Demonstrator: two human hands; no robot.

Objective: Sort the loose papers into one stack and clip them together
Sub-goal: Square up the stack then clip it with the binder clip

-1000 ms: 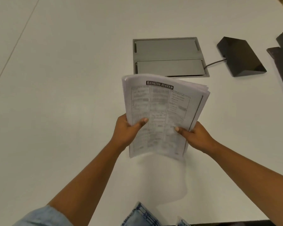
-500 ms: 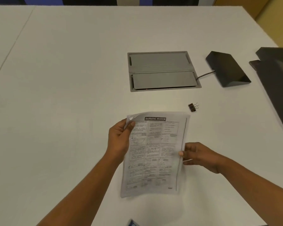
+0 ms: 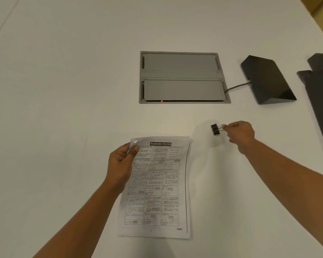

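The paper stack [image 3: 157,187], printed with a gridded form headed "BANKING SYSTEM", lies flat on the white desk [image 3: 63,108]. The left hand [image 3: 119,162] pinches its curled far-left corner; the right hand [image 3: 241,134] grips a black binder clip [image 3: 215,129] by its wire handles, right of the stack.

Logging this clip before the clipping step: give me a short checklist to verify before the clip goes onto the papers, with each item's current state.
1. Papers gathered into one stack on the table: ok.
2. Left hand pinning the stack at its top left corner: ok.
3. Binder clip picked up by its wire handles in the right hand: ok.
4. Clip mouth squeezed open: not ok.
5. Sheet edges flush throughout: cannot tell.
6. Top edge of the stack free for the clip: ok.
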